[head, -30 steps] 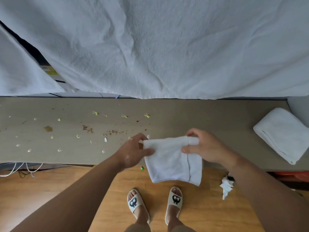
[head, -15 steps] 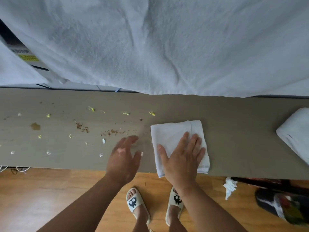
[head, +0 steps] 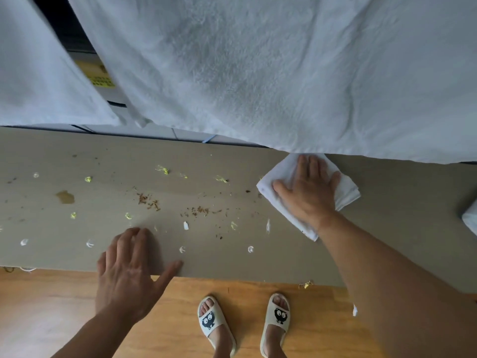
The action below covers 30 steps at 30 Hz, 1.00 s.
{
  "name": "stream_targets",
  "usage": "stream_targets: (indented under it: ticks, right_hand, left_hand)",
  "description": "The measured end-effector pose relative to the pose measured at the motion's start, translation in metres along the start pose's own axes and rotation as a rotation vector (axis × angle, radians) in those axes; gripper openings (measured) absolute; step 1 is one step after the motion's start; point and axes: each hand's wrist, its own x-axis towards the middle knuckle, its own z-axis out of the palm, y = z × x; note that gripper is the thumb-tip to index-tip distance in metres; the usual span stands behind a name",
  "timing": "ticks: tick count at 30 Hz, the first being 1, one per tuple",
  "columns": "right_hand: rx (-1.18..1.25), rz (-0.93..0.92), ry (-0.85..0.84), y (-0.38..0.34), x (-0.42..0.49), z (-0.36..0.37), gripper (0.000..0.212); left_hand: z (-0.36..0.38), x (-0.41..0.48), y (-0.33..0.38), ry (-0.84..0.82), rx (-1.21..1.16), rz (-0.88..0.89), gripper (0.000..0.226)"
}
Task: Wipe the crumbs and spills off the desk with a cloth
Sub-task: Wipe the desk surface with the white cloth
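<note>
Head view. Pressed the cloth [head: 346,193] flat on the desk [head: 400,223] with the right hand [head: 309,195], fingers straight, spread, pinching nothing. Held it at the far edge, corners poking out right of the fingers and back past the wrist. Rested the left hand [head: 129,277] open on the near edge, fingers straight, thumb splayed, gripping nothing.

Called, by judgement, for even downward pressure and 1 long sweep leftward from the thumb, herding the crumbs [head: 201,210] instead of scattering them. Then a firmer rub on the brown spill [head: 65,197], well left of all fingers.

Around: white sheet [head: 258,73] hanging just beyond the right fingertips, apparently touching the cloth's far corner, likely to snag. Left fingers among the crumbs, square in the sweep's path; probably needed lifting. Another folded towel [head: 471,220] well right of the right fingers. 2 slippers [head: 209,321] and a scrap [head: 305,285] on the floor [head: 51,306] below.
</note>
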Motion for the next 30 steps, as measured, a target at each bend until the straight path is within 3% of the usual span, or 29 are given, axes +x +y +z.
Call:
stream_targets:
  ticks: [4,8,11,15,18,22,25,30]
  right_hand:
    - [0.004,0.09,0.07,-0.019,-0.006,0.012,0.104]
    - [0.013,-0.213,0.148,-0.025,-0.032,0.015,0.082]
    - [0.076,-0.412,0.08,-0.051,-0.09,0.025,0.069]
    - [0.099,-0.59,0.001,-0.069,-0.153,0.035,0.064]
    - [0.076,-0.663,-0.042,-0.05,-0.144,0.032,0.066]
    - [0.075,-0.425,0.04,0.0,-0.08,0.021,0.067]
    - [0.096,-0.179,-0.029,0.052,-0.027,-0.002,0.074]
    - [0.22,-0.095,0.041,0.084,-0.018,-0.008,0.056]
  left_hand:
    - [0.004,0.003,-0.002,0.024,-0.001,0.014,0.099]
    - [0.007,0.005,-0.006,0.028,0.023,0.037,0.1]
    - [0.009,0.004,-0.007,0.027,0.022,0.031,0.102]
    - [0.008,0.002,-0.007,0.023,0.02,0.03,0.102]
    - [0.008,0.001,-0.006,0.021,0.023,0.032,0.102]
    - [0.008,0.0,-0.007,0.024,0.017,0.037,0.105]
    - [0.007,-0.001,-0.009,0.028,0.021,0.051,0.107]
    - [0.007,0.0,-0.01,0.029,0.048,0.066,0.109]
